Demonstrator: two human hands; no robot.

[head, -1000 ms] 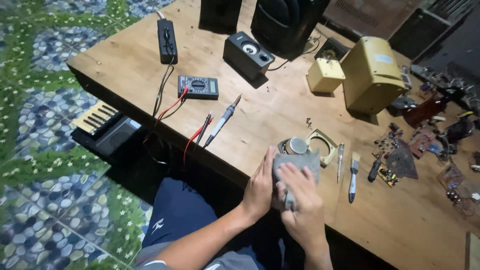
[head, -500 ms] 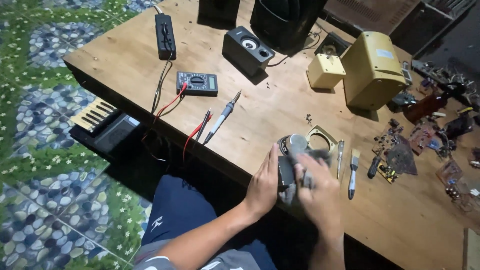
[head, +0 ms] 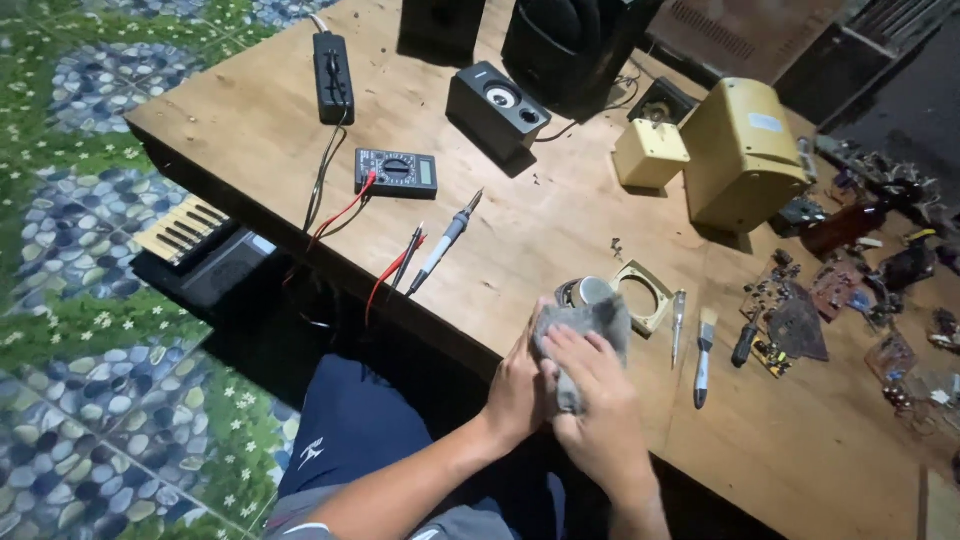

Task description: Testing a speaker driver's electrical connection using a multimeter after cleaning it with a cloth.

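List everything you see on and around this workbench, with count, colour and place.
grey cloth: 1, grey, in both hands at near edge
round part: 1, metallic, behind cloth
square frame: 1, cream, right of cloth
multimeter: 1, black, left-centre
soldering iron: 1, grey, centre
small speaker: 1, black, far centre
yellow casing: 1, far right
brush: 1, right of frame
left hand: steadies cloth
right hand: on cloth

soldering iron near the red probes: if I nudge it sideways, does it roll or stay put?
The soldering iron looks like a slim round rod lying flat on the wooden table, so it would likely roll a little. Its cord is not clearly visible, so drag is uncertain. It probably feels stiff and light, with a thin tip that could bend.
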